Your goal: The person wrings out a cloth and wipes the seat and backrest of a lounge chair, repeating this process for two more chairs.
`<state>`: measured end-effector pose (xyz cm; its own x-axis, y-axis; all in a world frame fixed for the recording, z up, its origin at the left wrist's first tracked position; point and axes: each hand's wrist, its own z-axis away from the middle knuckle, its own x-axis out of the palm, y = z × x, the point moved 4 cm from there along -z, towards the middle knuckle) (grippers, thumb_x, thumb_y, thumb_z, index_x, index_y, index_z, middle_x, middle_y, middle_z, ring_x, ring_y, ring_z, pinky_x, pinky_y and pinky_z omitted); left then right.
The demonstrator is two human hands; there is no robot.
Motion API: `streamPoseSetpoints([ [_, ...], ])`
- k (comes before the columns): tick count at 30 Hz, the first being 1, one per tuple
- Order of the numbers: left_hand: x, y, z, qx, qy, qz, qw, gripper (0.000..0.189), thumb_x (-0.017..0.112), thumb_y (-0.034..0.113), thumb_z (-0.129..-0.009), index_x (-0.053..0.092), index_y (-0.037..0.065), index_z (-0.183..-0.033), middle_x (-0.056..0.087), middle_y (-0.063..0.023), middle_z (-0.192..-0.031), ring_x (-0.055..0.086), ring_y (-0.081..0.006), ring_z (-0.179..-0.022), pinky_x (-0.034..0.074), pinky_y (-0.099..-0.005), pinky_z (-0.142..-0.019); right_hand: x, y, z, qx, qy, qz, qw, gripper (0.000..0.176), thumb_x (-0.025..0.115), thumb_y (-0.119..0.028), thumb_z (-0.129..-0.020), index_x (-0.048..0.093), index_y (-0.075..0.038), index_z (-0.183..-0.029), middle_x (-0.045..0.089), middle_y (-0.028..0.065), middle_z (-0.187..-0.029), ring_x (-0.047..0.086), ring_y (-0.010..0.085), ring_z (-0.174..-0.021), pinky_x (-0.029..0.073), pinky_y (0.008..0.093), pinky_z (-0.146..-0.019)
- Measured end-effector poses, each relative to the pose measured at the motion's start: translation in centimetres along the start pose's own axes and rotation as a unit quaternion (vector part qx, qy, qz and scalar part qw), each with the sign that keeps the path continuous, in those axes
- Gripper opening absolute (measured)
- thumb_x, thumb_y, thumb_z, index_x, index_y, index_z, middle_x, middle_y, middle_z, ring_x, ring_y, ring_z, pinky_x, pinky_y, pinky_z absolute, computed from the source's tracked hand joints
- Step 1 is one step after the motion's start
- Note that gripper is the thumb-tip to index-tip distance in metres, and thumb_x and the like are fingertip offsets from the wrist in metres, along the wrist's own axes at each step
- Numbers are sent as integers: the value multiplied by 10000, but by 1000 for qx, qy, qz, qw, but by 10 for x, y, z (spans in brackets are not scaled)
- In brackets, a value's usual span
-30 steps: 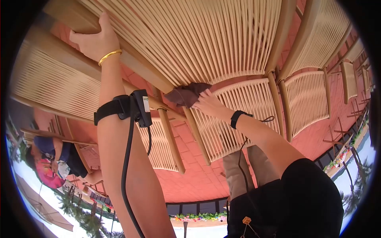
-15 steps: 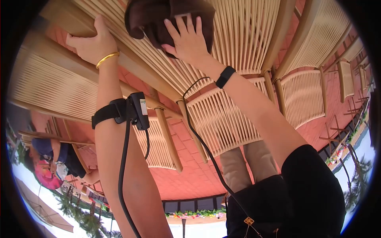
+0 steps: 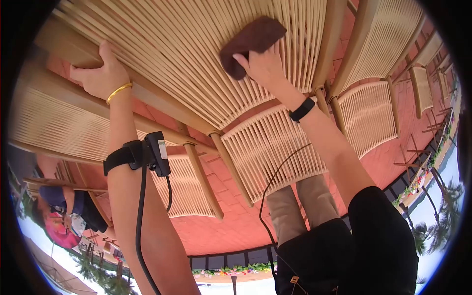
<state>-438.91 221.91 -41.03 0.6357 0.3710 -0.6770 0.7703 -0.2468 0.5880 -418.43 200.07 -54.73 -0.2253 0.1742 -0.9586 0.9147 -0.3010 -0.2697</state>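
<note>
A woven chair with pale cord strands (image 3: 187, 54) fills the upper middle. My left hand (image 3: 102, 76), with a gold bangle at the wrist, grips the wooden frame (image 3: 73, 42) along its left side; some of its fingers are hidden. On the strands lies a folded dark brown cloth (image 3: 253, 39). My right hand (image 3: 265, 66), below a black wristband, holds the cloth by its lower edge, thumb on the near side and the other fingertips partly hidden by the cloth.
More woven chairs stand at the left (image 3: 59, 120) and right (image 3: 368, 113) on red paving (image 3: 236, 226). A black cable (image 3: 268, 196) hangs by my legs. Another person (image 3: 73, 201) is at the far left, with a pink round object nearby. Flowers and palms line the edge.
My right hand and the cloth have moved right and slightly down over the strands. The cloth now looks more bunched, with its folded edge visible. My left hand appears slightly lower and further left.
</note>
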Motion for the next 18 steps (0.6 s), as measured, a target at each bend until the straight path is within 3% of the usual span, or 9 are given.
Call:
streamPoseSetpoints([
  [1,-1,1,1,-16,-6,0,1000,694,687,360,-673,366,-58,-1125,575,-206,-1001,584,-329,-887,471,-374,-771,-37,-4,-56,-34,116,35,992,587,483,-498,-822,486,-35,-1181,481,228,-1157,409,406,-1104,257,516,-971],
  [2,-1,2,0,-31,-11,1,999,696,686,361,-674,364,-58,-1126,576,-206,-1001,584,-330,-888,471,-377,-770,-47,-4,-107,71,-114,-35,990,564,470,-521,-819,536,-41,-1107,522,218,-1076,455,370,-1047,292,496,-941],
  [4,0,2,-1,-19,-3,2,1000,694,687,363,-677,364,-58,-1124,577,-206,-999,582,-336,-891,473,-381,-771,-90,-20,-159,-52,237,-16,970,688,515,-434,-813,303,-31,-1330,321,274,-1312,274,460,-1217,181,585,-1006],
  [8,-1,-1,2,-28,-9,-17,999,687,680,367,-686,363,-54,-1128,574,-211,-1001,579,-345,-893,472,-385,-770,-86,-10,-133,-70,193,14,979,662,486,-441,-833,371,66,-1243,386,321,-1235,310,480,-1180,198,563,-1010],
  [9,0,0,0,-34,-9,-34,999,682,677,365,-691,362,-54,-1127,571,-215,-1005,577,-348,-895,472,-386,-768,-50,1,-103,-56,99,139,984,550,502,-496,-811,543,-22,-1087,542,205,-1049,448,373,-1014,293,466,-926],
  [11,1,1,-1,-26,-5,-22,999,683,673,365,-696,358,-56,-1131,567,-218,-1007,576,-349,-895,471,-386,-767,-12,17,-26,-58,11,115,992,653,494,-496,-807,435,-20,-1249,439,201,-1252,363,363,-1188,194,479,-1039],
  [13,-2,0,0,-22,-10,-19,1000,684,670,365,-700,353,-59,-1134,564,-222,-1009,576,-349,-895,470,-385,-767,38,36,75,-3,-272,127,954,661,490,-471,-820,391,-11,-1285,402,199,-1300,323,338,-1233,170,461,-1063],
  [16,-1,-3,2,-26,-26,-27,999,692,669,367,-704,347,-65,-1140,561,-225,-1008,574,-352,-897,468,-383,-772,60,45,185,-42,-316,163,934,642,421,-491,-858,386,-22,-1295,417,158,-1304,376,263,-1210,167,409,-1076],
  [18,0,-4,0,-33,-25,-31,999,705,670,378,-705,344,-66,-1144,562,-225,-1003,573,-358,-898,467,-383,-776,56,45,198,-29,-305,139,942,629,420,-481,-863,389,-22,-1292,414,166,-1303,365,283,-1217,161,417,-1077],
])
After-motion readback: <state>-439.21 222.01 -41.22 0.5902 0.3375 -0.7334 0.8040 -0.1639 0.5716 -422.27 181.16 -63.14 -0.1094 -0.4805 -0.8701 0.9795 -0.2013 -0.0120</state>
